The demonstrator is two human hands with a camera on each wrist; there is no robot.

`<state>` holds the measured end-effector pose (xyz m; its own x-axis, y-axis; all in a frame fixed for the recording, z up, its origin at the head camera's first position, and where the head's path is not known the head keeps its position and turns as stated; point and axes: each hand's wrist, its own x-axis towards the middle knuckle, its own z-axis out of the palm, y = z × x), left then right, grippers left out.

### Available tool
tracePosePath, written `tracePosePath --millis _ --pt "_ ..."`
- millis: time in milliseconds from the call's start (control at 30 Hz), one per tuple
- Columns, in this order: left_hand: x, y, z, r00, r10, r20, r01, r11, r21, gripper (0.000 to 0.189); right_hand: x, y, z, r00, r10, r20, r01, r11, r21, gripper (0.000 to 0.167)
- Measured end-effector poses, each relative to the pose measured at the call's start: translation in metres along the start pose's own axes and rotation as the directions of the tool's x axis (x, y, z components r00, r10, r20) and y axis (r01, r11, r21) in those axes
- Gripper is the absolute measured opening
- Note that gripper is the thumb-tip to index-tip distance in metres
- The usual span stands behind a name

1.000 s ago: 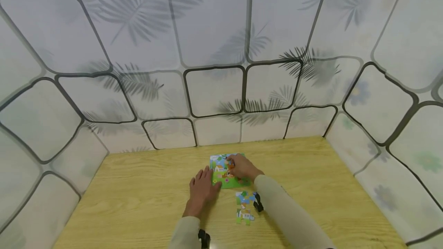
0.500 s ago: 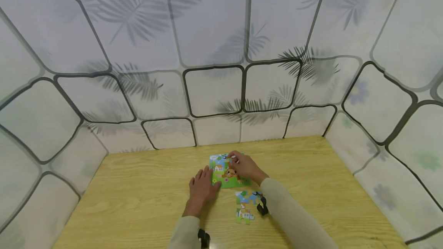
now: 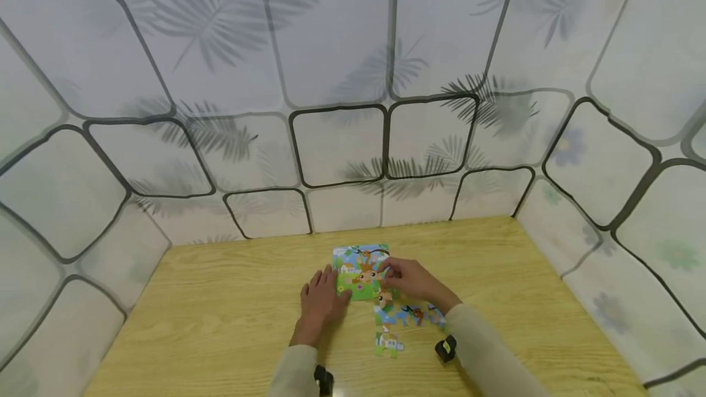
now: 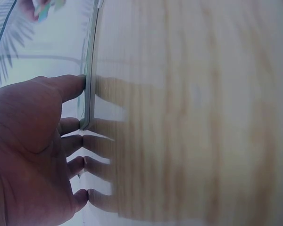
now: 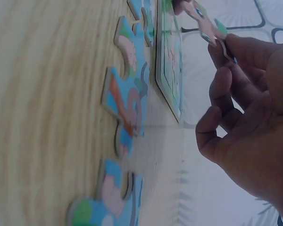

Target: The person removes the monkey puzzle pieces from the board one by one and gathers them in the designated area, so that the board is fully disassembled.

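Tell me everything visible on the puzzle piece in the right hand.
The puzzle piece is a thin, flat cutout printed with part of a cartoon face: brown and peach, an eye, some green at the border. It looks like card or wood. The right hand pinches one end, holding it tilted and off the table. In the head view it shows by the near right corner of the puzzle board. Its full outline is partly hidden.

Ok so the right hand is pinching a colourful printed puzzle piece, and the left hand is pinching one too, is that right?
Not quite: the left hand pinches nothing. The left wrist view shows it resting against the edge of the flat, rectangular, printed puzzle board. The right hand is pinching a colourful printed puzzle piece.
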<state>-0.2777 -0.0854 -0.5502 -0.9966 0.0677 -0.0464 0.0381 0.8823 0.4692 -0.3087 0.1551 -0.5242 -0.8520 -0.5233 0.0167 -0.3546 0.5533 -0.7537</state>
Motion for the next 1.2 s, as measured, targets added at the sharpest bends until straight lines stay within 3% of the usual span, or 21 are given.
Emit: tracePosePath --millis 233,467,567,867,1200 --pt "-0.001 0.000 -0.001 1.000 -0.007 -0.003 0.007 1.000 -0.011 0.063 -0.025 0.000 -0.004 0.994 -0.009 0.111 0.009 1.000 0.002 0.021" --pt "-0.001 0.001 -0.002 1.000 -0.008 0.015 0.008 1.000 -0.007 0.064 -0.048 0.002 -0.005 0.976 0.000 0.218 -0.019 0.996 0.084 0.019" --pt "0.000 0.000 -0.002 1.000 -0.006 0.014 0.006 1.000 -0.006 0.064 -0.055 0.004 -0.003 0.972 -0.014 0.235 0.001 0.998 0.055 0.015" --pt "0.000 0.000 -0.002 1.000 -0.008 0.017 0.008 1.000 -0.003 0.064 -0.069 0.009 -0.003 0.972 0.001 0.235 0.009 0.999 -0.043 0.010" --pt "0.001 0.001 -0.002 1.000 -0.018 0.018 0.018 1.000 -0.007 0.063 -0.076 0.011 0.001 0.989 0.003 0.150 0.020 0.988 -0.151 0.012"
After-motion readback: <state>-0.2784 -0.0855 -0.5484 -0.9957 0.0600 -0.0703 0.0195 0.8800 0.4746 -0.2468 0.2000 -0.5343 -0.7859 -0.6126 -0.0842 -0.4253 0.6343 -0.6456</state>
